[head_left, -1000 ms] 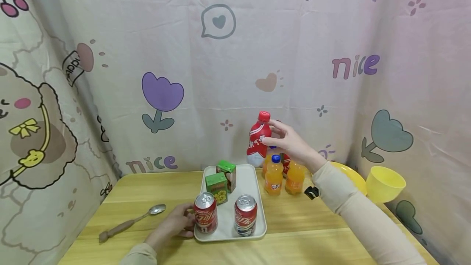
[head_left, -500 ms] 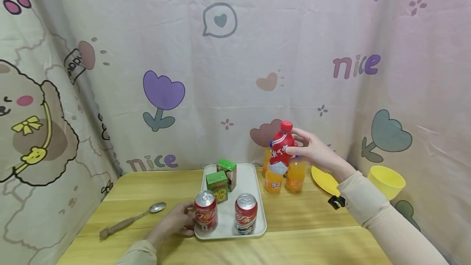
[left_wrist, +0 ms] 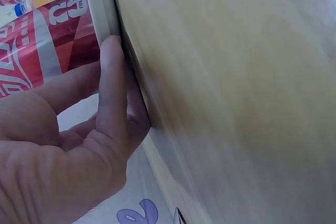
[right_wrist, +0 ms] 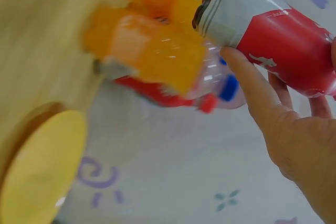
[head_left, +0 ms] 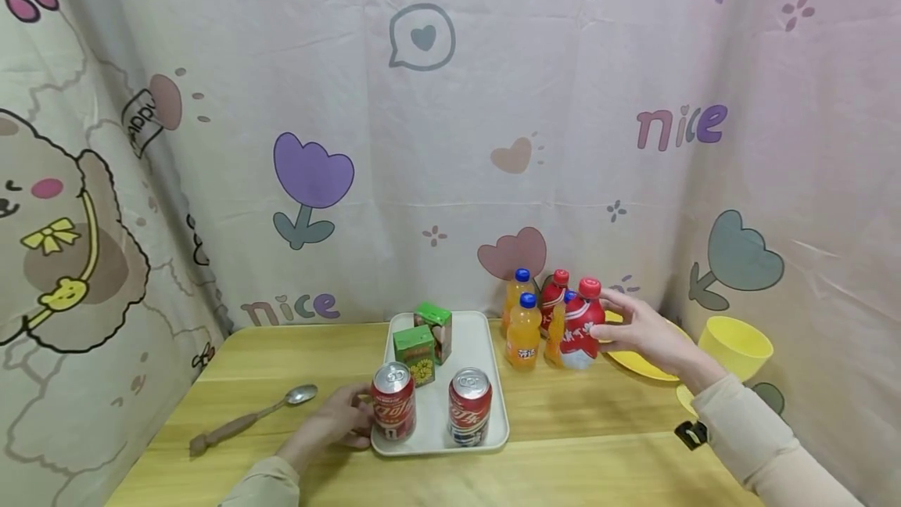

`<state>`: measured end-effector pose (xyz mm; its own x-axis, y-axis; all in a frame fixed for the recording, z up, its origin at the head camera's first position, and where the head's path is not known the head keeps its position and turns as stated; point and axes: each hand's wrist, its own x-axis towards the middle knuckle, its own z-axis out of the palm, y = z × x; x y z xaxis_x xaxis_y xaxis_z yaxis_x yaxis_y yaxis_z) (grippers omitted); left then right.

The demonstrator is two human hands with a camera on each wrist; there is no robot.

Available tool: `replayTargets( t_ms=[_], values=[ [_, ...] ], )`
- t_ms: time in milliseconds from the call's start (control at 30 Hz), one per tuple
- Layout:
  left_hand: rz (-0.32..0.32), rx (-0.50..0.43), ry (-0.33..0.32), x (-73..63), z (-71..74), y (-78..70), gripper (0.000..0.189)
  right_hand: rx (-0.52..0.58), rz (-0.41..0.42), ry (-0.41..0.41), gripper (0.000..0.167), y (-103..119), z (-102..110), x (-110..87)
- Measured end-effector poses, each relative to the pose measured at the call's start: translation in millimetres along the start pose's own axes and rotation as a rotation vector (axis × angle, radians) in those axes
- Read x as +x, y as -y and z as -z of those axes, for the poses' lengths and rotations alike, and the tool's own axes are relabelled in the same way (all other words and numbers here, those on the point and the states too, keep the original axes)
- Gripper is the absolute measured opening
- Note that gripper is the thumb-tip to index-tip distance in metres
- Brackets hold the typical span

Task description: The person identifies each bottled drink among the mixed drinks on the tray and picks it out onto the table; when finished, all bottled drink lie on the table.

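Note:
In the head view, my right hand [head_left: 644,331] grips a red drink bottle [head_left: 581,327] with a red cap and whitish base; thumb and fingers lie on its sides. The bottle is low, in front of an orange soda bottle; I cannot tell whether it touches the table. My left hand [head_left: 338,421] holds the near left edge of the white tray [head_left: 436,448], and one finger reaches the tray's side wall [left_wrist: 102,11] in the left wrist view. Beside those fingers stands a red cola can [head_left: 394,405]. Another can [head_left: 470,409] and two green drink cartons [head_left: 415,350] are on the tray.
Several orange soda bottles [head_left: 523,339] and another red bottle [head_left: 554,307] stand right of the tray. Farther right are a yellow plate [head_left: 651,366] and a yellow bowl [head_left: 735,343]. A wooden-handled spoon [head_left: 239,425] lies at the left. Printed curtains [head_left: 422,139] enclose the table.
My right hand has carried the red bottle rightward and down, from beside the tray to the group of bottles. The left hand has stayed at the tray's edge.

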<state>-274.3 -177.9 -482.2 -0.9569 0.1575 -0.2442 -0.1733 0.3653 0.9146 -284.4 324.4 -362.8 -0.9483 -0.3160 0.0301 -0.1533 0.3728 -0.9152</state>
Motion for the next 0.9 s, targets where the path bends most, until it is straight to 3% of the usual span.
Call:
replayTargets(
  t_ms=[267, 433, 900],
  values=[
    [0.009, -0.007, -0.016, -0.1, -1.1, -0.2, 0.062, 0.031, -0.013, -0.031, 0.08, -42.6, 4.9, -14.8],
    [-0.005, -0.008, 0.008, -2.9, -0.2, -1.7, 0.063, 0.071, -0.034, -0.032, 0.081, -59.9, 5.1, -20.8],
    [-0.046, -0.016, 0.058, -6.2, 3.2, -2.2, 0.062, 0.099, -0.067, -0.059, 0.084, -84.0, 3.1, -28.7]
  ],
)
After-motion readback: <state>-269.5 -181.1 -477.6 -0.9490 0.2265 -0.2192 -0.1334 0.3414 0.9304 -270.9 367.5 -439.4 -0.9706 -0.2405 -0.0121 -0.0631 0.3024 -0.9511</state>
